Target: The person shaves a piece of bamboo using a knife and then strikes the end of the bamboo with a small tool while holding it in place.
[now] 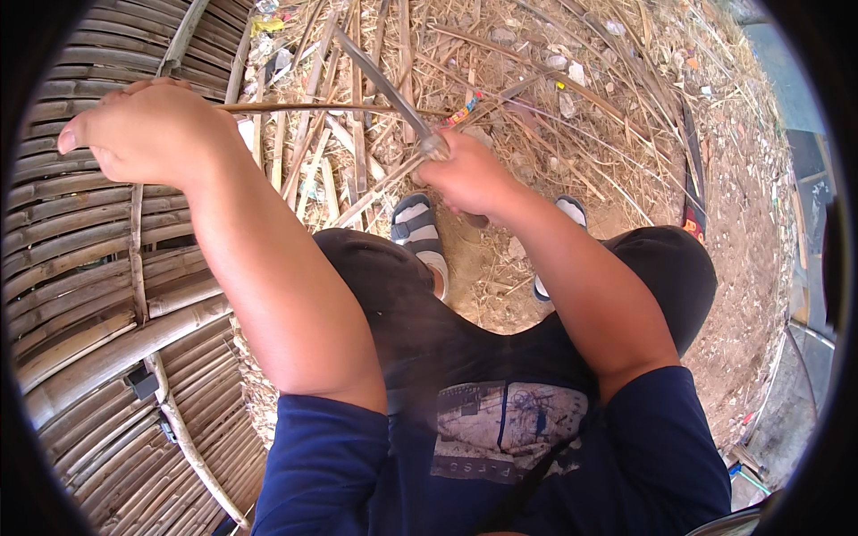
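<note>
My left hand [147, 129] is raised at the left, with its back toward me and its thumb sticking out. A thin brown bamboo strip [304, 107] runs from behind this hand to the right, across the knife blade. The fingers appear closed around the strip, though the hand hides its near end. My right hand [469, 174] is wrapped around the handle of a knife [380, 80]. Its long, narrow metal blade points up and left, away from me, and crosses the strip just beyond the handle.
A wall of bamboo slats [107, 237] stands close on the left. Split bamboo sticks [357, 67], dry straw and litter cover the ground ahead. My sandalled feet [418, 228] are below the hands, between my bent knees. Bluish-grey panels [813, 214] line the far right.
</note>
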{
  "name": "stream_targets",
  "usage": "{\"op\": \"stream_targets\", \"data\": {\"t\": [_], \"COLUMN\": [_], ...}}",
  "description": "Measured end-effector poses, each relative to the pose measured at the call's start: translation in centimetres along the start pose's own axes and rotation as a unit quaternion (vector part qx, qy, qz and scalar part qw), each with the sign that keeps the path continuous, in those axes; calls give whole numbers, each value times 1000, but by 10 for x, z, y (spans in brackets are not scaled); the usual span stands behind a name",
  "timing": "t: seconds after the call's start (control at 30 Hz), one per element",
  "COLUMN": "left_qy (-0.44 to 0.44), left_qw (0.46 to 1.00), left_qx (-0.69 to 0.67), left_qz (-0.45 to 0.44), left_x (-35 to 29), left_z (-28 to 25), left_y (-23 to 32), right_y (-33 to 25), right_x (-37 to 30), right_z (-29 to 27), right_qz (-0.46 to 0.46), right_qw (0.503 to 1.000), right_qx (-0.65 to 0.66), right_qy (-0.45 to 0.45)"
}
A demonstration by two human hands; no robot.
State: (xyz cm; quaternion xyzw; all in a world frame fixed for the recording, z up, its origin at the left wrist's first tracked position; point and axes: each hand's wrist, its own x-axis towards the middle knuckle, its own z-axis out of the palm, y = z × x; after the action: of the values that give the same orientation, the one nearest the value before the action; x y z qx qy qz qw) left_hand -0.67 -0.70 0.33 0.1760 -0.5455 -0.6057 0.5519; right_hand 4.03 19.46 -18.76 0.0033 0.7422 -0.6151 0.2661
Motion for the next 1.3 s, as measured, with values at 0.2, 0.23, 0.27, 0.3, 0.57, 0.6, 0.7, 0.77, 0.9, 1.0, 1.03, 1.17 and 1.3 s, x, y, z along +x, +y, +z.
{"op": "stream_targets", "data": {"t": [0.2,0.23,0.27,0.3,0.57,0.6,0.7,0.77,0.9,1.0,1.03,1.17,1.3], "left_qy": [50,48,45,38,34,30,30,39,22,7,-4,-27,-31], "left_qw": [998,998,997,998,999,999,999,999,1000,1000,1000,1000,999], "left_qx": [9,36,61,53,-15,-15,17,30,19,11,4,-6,-12], "left_qz": [-26,-18,-10,-14,-23,-22,13,15,-11,-1,-4,2,13], "left_x": [11,13,13,10,-3,-2,4,3,9,6,5,3,0], "left_z": [0,1,2,6,10,11,3,0,-2,-3,-2,-7,-7], "left_y": [-2,-3,-4,-5,5,4,-1,-2,-3,-1,-2,0,-2], "right_y": [15,42,90,134,172,178,151,119,62,23,15,-22,-20], "right_x": [-6,-2,13,26,11,12,13,8,-8,-27,-27,-29,-28], "right_z": [22,25,29,25,-6,4,23,32,49,50,49,32,38], "right_qz": [-191,-142,-79,-11,106,120,216,266,256,135,67,-176,-161], "right_qw": [957,953,955,952,942,950,970,946,927,956,973,971,973], "right_qx": [-184,-230,-243,-254,-302,-251,25,173,247,204,130,-20,-127], "right_qy": [120,136,152,169,100,139,109,74,122,159,179,162,102]}}
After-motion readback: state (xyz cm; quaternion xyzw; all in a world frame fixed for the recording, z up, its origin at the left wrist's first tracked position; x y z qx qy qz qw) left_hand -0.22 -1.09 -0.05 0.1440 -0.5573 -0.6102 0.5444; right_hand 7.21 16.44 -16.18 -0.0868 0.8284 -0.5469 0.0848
